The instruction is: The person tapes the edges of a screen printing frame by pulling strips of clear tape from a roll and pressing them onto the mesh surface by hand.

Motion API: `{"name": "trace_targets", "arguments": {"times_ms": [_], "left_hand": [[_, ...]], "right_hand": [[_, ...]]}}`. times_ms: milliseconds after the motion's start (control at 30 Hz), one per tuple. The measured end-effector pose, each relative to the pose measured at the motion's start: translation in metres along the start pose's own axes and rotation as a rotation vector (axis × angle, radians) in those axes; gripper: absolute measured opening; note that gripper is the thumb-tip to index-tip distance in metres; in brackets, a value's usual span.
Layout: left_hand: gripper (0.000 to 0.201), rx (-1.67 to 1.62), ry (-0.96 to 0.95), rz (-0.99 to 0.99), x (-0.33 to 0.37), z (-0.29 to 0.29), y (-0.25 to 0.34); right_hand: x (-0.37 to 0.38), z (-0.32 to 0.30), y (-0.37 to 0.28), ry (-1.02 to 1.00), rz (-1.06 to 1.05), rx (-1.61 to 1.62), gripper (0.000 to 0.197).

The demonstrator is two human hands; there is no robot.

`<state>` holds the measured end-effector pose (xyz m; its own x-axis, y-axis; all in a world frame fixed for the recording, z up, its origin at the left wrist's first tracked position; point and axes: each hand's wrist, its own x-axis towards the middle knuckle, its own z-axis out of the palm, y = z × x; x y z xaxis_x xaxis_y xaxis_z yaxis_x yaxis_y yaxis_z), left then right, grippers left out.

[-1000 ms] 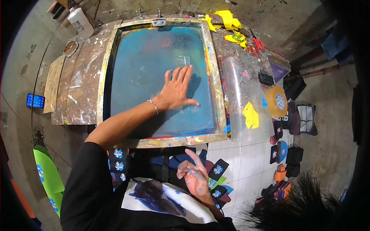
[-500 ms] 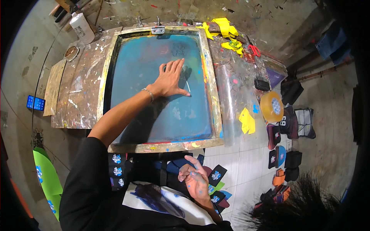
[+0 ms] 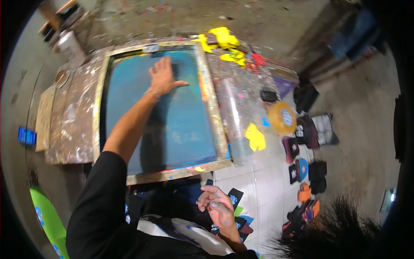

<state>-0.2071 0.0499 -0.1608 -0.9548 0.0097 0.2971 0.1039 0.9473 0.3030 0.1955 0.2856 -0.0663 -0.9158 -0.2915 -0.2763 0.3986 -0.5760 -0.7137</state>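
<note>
— On the paint-marked table (image 3: 71,114), how many framed screens do you count?

— One: a blue screen (image 3: 185,138) in a wooden frame, to the right of the table's middle, its near edge jutting past the tabletop. One metal clip (image 3: 151,48) sits at the far edge.

— And the hands?

— Two. The left hand (image 3: 163,78) is over the upper part of the blue mesh, palm down, four fingers close together and pointing to the far edge, thumb stuck out to the right. Whether it presses on the mesh, I can't tell. One bracelet (image 3: 152,92) on that wrist.

— The right hand (image 3: 217,203)?

— Below the frame's near edge, palm up, fingers loosely curled with the index straighter.

— What stands left of the screen?

— One white bottle (image 3: 71,48), one round tin (image 3: 61,78), one thin board (image 3: 44,118), and beyond it one lit phone (image 3: 27,135).

— And right?

— One clear sheet (image 3: 237,118), one yellow piece (image 3: 255,137), one amber tape roll (image 3: 280,117), one small black case (image 3: 269,95). More yellow scraps (image 3: 224,39) bunch at the far corner, too blurred to count.
</note>
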Motion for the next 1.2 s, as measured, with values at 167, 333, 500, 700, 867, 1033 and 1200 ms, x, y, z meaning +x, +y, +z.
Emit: {"name": "trace_targets", "arguments": {"times_ms": [167,333,500,700,867,1033,1200], "left_hand": [[0.1,0.026,0.234,0.06,-0.007,-0.012,-0.027],[0.077,-0.104,0.29,0.289,-0.054,-0.061,0.008],[0.063,-0.311,0.065,0.492,-0.13,-0.139,0.024],[0.052,-0.6,-0.173,0.407,-0.243,-0.215,0.033],[0.048,-0.873,-0.135,0.354,-0.29,-0.218,0.053],[0.042,-1.067,-0.129,0.456,-0.285,-0.198,0.092],[0.056,-1.405,-0.129,0.563,-0.275,-0.19,0.155]], "right_hand": [[0.029,-0.041,-0.087,-0.069,-0.402,-0.33,0.046],[0.108,-0.121,-0.218,0.712,-0.635,-1.597,0.038],[0.21,-0.203,-0.283,0.478,-0.205,-2.094,0.08],[0.254,-0.239,-0.288,0.468,-0.004,-1.891,0.023],[0.218,-0.229,-0.312,0.537,-0.159,-1.595,0.017],[0.113,-0.132,-0.321,0.717,-0.32,-1.2,0.014],[-0.038,-0.072,-0.258,0.712,-0.519,-1.326,0.011]]}}
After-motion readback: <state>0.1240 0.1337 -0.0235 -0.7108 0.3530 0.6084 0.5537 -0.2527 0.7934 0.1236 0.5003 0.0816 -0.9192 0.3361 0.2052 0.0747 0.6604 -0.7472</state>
